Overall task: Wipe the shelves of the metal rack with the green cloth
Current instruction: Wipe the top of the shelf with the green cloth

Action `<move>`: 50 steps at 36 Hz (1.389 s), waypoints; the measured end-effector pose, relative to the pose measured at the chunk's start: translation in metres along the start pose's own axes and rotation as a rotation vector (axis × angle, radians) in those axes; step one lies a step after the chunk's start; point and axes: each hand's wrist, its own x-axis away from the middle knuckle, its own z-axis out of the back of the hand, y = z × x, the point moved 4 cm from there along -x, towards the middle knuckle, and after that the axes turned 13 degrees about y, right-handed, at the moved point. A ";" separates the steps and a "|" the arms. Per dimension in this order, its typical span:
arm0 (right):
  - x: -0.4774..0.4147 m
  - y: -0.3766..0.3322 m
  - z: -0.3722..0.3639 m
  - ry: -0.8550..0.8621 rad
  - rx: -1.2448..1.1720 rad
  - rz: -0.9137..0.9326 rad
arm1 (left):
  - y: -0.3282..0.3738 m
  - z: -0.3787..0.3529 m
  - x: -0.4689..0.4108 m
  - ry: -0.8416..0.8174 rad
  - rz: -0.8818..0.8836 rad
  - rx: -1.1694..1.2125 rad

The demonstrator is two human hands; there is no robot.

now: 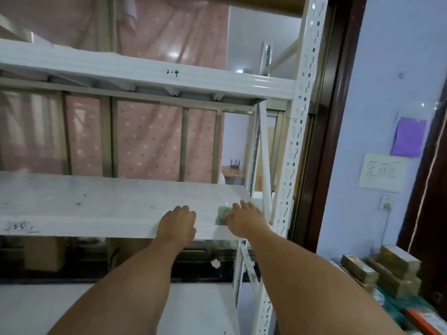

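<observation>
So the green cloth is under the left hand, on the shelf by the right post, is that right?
Not quite: the head view shows the cloth under the right hand, not the left hand, which rests on the bare shelf. The rest holds: the cloth lies on the shelf by the right post.

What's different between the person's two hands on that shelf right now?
The right hand presses on the green cloth; the left hand rests on the bare shelf. The right hand is beside the perforated post; the left hand sits further along. Both lie on the same shelf, near its front edge.
</observation>
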 end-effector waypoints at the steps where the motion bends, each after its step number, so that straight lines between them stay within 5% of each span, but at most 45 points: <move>1: -0.002 0.003 -0.003 -0.011 -0.029 -0.005 | 0.002 -0.001 0.000 -0.017 0.009 0.001; 8: -0.004 0.016 -0.020 -0.099 -0.201 0.030 | 0.009 -0.006 -0.002 0.040 0.012 0.017; 22: -0.023 0.031 -0.020 -0.074 -0.074 -0.206 | 0.001 -0.021 -0.013 0.093 -0.076 0.210; 30: -0.050 0.022 -0.051 -0.209 -0.075 -0.162 | -0.010 -0.032 -0.006 0.253 -0.036 0.408; 42: -0.044 -0.062 -0.063 -0.298 -0.018 0.149 | -0.017 -0.039 -0.011 0.324 -0.031 0.455; 50: -0.043 -0.016 -0.028 -0.276 -0.202 -0.021 | -0.021 -0.044 -0.017 0.309 -0.072 0.495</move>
